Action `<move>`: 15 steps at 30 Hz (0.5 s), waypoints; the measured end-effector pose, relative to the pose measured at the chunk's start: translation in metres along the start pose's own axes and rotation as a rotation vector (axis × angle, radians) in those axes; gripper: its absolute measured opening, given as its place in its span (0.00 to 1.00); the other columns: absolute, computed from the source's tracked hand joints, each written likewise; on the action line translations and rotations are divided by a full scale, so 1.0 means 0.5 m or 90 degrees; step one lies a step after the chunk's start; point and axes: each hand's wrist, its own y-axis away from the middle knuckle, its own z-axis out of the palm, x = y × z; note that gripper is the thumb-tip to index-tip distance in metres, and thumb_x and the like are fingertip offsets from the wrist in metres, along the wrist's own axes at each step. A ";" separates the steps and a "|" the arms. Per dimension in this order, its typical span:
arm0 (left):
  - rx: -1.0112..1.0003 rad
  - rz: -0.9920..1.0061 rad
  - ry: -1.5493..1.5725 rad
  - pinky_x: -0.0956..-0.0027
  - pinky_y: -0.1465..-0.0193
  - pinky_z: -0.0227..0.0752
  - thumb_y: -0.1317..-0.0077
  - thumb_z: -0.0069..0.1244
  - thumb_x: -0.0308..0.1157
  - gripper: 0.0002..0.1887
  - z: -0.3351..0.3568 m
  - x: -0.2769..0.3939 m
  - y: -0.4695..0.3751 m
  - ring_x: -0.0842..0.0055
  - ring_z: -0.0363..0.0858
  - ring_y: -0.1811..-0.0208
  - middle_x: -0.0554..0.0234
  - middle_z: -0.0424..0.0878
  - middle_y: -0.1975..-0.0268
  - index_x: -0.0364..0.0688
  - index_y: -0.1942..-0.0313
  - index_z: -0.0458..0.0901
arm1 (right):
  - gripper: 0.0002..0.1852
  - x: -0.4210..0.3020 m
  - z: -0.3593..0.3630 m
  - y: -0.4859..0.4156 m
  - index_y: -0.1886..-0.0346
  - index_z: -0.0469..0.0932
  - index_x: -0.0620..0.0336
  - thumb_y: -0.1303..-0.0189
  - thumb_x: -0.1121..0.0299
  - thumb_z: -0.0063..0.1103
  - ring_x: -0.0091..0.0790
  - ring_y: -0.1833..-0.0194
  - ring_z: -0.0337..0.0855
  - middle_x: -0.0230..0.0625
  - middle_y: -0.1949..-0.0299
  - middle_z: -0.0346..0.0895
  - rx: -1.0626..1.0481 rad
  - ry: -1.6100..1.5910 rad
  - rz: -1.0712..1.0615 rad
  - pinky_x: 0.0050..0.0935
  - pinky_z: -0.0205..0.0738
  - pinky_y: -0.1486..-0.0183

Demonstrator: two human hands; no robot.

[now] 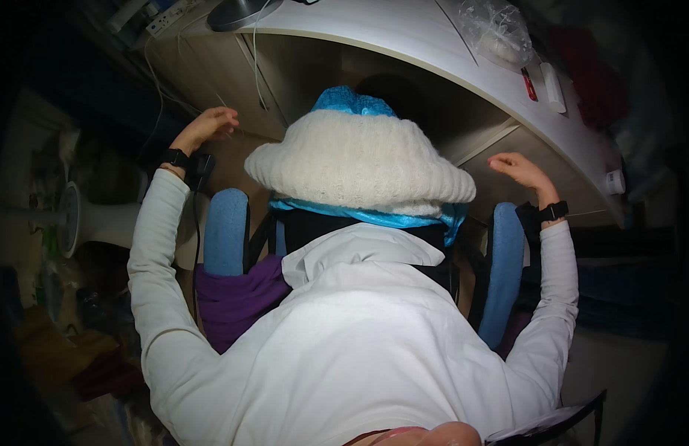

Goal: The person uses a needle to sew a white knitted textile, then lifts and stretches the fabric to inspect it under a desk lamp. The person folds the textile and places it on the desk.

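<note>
A cream ribbed knitted piece (355, 159) lies bunched across my lap. Bright blue shiny sheeting (352, 102) lies under it, showing at the far and near edges. My left hand (213, 124) is raised off the left end of the knit, fingers loosely curled. Thin pale strands show faintly near those fingers; whether they are held is unclear. To the right of the knit, apart from it, my right hand (520, 170) has thumb and fingers drawn together, with nothing visible between them. Each wrist wears a dark band.
Blue padded armrests (225, 231) flank me, with purple cloth (241, 304) by the left one. Ahead curves a pale desk (378, 28) bearing a clear plastic bag (497, 33), a red utility knife (529, 85) and a white stick-shaped object (552, 87). A white cable (255, 56) hangs over its edge.
</note>
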 end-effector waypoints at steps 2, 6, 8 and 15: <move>-0.098 -0.018 -0.057 0.66 0.53 0.68 0.36 0.45 0.46 0.19 0.009 -0.026 -0.019 0.78 0.76 0.59 0.69 0.80 0.59 0.43 0.52 0.74 | 0.32 0.016 0.002 -0.026 0.54 0.76 0.67 0.47 0.43 0.55 0.30 0.59 0.74 0.41 0.58 0.78 -0.141 0.079 0.046 0.25 0.66 0.54; -0.218 -0.195 -0.223 0.58 0.48 0.65 0.43 0.41 0.64 0.35 0.058 -0.106 -0.082 0.64 0.74 0.51 0.54 0.78 0.54 0.40 0.51 0.76 | 0.40 0.045 0.012 -0.089 0.54 0.77 0.66 0.54 0.33 0.55 0.30 0.55 0.72 0.41 0.55 0.76 -0.325 0.161 0.203 0.26 0.64 0.52; -0.259 -0.234 -0.224 0.54 0.42 0.60 0.49 0.38 0.73 0.46 0.077 -0.140 -0.107 0.55 0.67 0.43 0.44 0.72 0.47 0.39 0.46 0.72 | 0.40 0.052 0.025 -0.113 0.54 0.76 0.66 0.54 0.34 0.56 0.29 0.54 0.70 0.40 0.54 0.75 -0.359 0.146 0.261 0.26 0.63 0.51; -0.158 -0.252 0.006 0.56 0.35 0.51 0.50 0.51 0.64 0.47 0.141 -0.176 -0.090 0.58 0.55 0.35 0.47 0.60 0.38 0.36 0.39 0.60 | 0.27 -0.010 0.063 -0.156 0.54 0.74 0.67 0.45 0.50 0.57 0.28 0.54 0.72 0.36 0.56 0.75 -0.316 -0.056 0.071 0.27 0.64 0.49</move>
